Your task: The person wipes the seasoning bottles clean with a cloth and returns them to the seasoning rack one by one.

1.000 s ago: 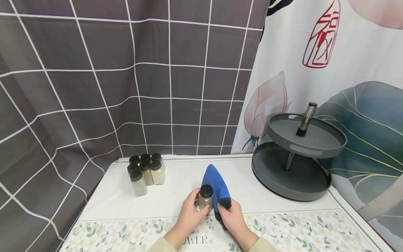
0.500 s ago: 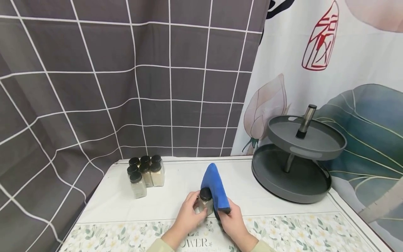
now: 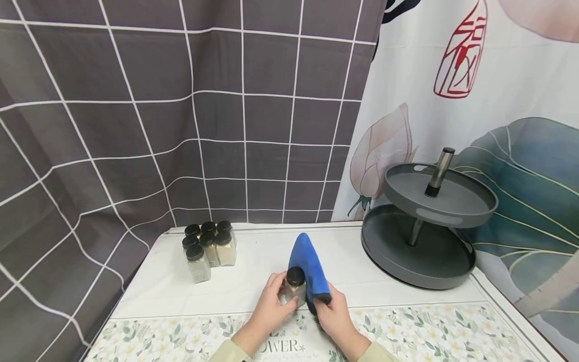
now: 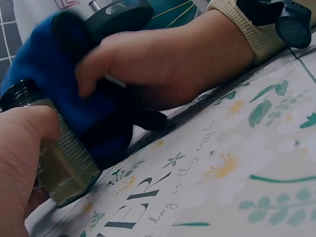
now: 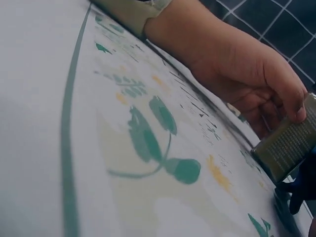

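Note:
My left hand [image 3: 271,307] grips a square clear spice jar [image 3: 296,287] with a black lid, thumb on one side and fingers round the other. Printed text shows on the jar [image 4: 66,158] in the left wrist view. A blue cloth [image 3: 309,266] with dark edging is in my right hand [image 3: 333,312], pinched between thumb and fingers. The cloth lies against the jar's right side and stands up behind it. In the right wrist view the left hand [image 5: 247,74] holds the jar [image 5: 291,138] near the table surface, and only a little of the cloth shows.
Several more black-lidded spice jars [image 3: 199,264] stand grouped at the back left of the white table [image 3: 262,246]. A dark grey two-tier round tray [image 3: 420,251] stands at the back right. A floral cloth strip [image 3: 425,332] runs along the front; grid-patterned curtain [image 3: 271,120] hangs behind.
The blue cloth has shifted slightly in the right hand; its near end now folds over the fingers differently. Jar and left hand stay nearly in place.

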{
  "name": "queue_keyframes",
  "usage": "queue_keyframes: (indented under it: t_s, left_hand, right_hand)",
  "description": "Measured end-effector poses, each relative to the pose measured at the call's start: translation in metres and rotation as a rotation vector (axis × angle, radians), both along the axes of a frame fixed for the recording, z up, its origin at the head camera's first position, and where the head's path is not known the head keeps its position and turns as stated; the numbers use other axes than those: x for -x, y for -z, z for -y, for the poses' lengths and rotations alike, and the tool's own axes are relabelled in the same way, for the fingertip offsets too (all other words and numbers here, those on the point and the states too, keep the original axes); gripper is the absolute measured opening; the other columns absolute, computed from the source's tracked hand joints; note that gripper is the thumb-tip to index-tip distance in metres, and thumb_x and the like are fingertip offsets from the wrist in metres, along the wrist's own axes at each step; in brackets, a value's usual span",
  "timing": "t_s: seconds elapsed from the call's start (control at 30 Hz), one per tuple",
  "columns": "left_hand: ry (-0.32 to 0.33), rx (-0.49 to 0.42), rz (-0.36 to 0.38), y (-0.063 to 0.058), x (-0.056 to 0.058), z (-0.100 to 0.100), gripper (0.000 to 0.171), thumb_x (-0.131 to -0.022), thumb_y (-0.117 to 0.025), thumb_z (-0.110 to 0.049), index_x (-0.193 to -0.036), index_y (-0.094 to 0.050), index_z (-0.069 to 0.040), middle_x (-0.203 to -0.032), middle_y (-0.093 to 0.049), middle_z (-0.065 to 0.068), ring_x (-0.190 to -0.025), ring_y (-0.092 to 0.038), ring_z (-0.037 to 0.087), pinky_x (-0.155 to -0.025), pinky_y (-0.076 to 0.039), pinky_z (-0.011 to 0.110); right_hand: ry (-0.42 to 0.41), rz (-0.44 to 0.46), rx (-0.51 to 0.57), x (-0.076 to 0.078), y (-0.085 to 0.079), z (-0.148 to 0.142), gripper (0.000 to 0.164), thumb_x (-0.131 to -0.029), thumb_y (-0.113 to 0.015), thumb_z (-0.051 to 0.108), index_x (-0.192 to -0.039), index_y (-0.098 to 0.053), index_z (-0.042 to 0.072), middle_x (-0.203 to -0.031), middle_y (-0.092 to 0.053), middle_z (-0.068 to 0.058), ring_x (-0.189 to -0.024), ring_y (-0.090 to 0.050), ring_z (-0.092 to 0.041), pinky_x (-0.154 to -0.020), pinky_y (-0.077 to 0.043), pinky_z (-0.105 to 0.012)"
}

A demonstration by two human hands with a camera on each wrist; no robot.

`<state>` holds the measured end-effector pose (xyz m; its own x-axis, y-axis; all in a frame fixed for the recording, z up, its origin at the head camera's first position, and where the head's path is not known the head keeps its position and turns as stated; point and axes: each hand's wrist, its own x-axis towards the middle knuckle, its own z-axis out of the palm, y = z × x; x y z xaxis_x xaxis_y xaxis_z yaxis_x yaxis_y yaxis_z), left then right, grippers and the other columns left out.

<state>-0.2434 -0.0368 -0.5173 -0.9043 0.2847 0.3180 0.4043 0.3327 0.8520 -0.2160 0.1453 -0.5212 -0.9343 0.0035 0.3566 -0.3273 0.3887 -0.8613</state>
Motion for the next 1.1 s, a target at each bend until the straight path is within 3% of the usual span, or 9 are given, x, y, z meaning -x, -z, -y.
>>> queue_keyframes:
  t_s: [0.27,0.5,0.73,0.83,0.97,1.1]
  left_hand:
    - [-0.028,0.036,-0.049,0.0009,0.0001,-0.0006,0.065,-0.085,-0.074,-0.009,-0.143,-0.047,-0.007,-0.123,-0.05,0.0,-0.115,-0.054,0.02,-0.103,-0.048,0.035]
    - [-0.042,-0.009,-0.108,0.0029,-0.0018,0.0015,0.061,-0.082,-0.075,-0.003,-0.135,-0.045,-0.009,-0.109,-0.042,0.001,-0.094,-0.047,0.014,-0.084,-0.05,0.025]
    - [-0.056,-0.032,-0.133,0.0036,-0.0026,0.0035,0.06,-0.084,-0.07,0.001,-0.141,-0.05,-0.007,-0.118,-0.045,-0.001,-0.097,-0.05,0.012,-0.089,-0.051,0.029]
    - [-0.074,0.0,-0.123,0.002,-0.0039,0.0028,0.063,-0.085,-0.077,-0.01,-0.142,-0.048,-0.008,-0.118,-0.043,0.0,-0.098,-0.049,0.013,-0.089,-0.051,0.029]
    - [-0.121,0.054,-0.089,-0.0004,-0.0041,0.0001,0.072,-0.084,-0.082,-0.033,-0.141,-0.045,-0.011,-0.119,-0.041,-0.001,-0.108,-0.05,0.014,-0.1,-0.049,0.038]
    - [-0.145,0.047,-0.089,-0.0013,-0.0027,-0.0039,0.069,-0.085,-0.082,-0.031,-0.14,-0.046,-0.01,-0.121,-0.042,0.001,-0.115,-0.052,0.019,-0.106,-0.045,0.046]
  right_hand:
    - [0.026,0.061,0.002,0.0016,-0.0013,-0.0006,0.027,-0.099,-0.06,0.009,-0.125,-0.067,0.008,-0.12,-0.072,-0.007,-0.119,-0.065,-0.029,-0.104,-0.046,-0.054]
    - [0.049,0.047,0.069,-0.0015,-0.0032,0.0002,0.023,-0.098,-0.06,0.006,-0.12,-0.068,0.005,-0.117,-0.072,-0.009,-0.117,-0.065,-0.028,-0.104,-0.047,-0.051]
    - [0.032,0.001,0.068,-0.003,-0.0021,0.0005,0.028,-0.094,-0.061,-0.003,-0.122,-0.067,0.0,-0.12,-0.071,-0.015,-0.118,-0.065,-0.033,-0.103,-0.048,-0.051]
    - [0.016,-0.021,0.079,-0.0035,-0.0016,0.0014,0.032,-0.092,-0.061,-0.006,-0.123,-0.066,0.0,-0.121,-0.071,-0.015,-0.118,-0.065,-0.034,-0.102,-0.048,-0.05]
    - [-0.002,-0.053,0.083,-0.0038,-0.0019,0.0025,0.034,-0.09,-0.061,-0.009,-0.122,-0.066,-0.001,-0.119,-0.071,-0.016,-0.116,-0.066,-0.034,-0.1,-0.049,-0.049]
    - [0.015,-0.08,0.068,-0.0045,-0.0038,0.0025,0.033,-0.089,-0.061,-0.009,-0.121,-0.066,-0.002,-0.118,-0.072,-0.016,-0.114,-0.066,-0.035,-0.099,-0.05,-0.049]
